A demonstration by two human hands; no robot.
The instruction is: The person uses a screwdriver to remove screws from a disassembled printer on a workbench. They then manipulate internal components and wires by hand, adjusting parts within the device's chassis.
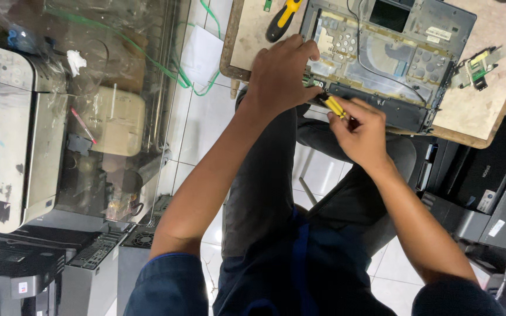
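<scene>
An opened laptop chassis [382, 52] with bare metal inner frame and loose wires lies on a small wooden table [475, 111]. My left hand [279, 73] presses down on the chassis's near left corner. My right hand [361, 131] grips a small yellow-handled screwdriver [335, 107], its tip pointing at that same corner beside my left fingers. A larger screwdriver with a yellow and black handle [282, 20] rests on the table left of the chassis. A small green circuit board [477, 67] lies to the chassis's right.
A glass cabinet [106, 117] with clutter inside stands at the left, with printers [13, 134] stacked beside it. More black printers [499, 199] sit on the floor at the right. A green cable [188, 79] runs over the white tiled floor. My knees are under the table edge.
</scene>
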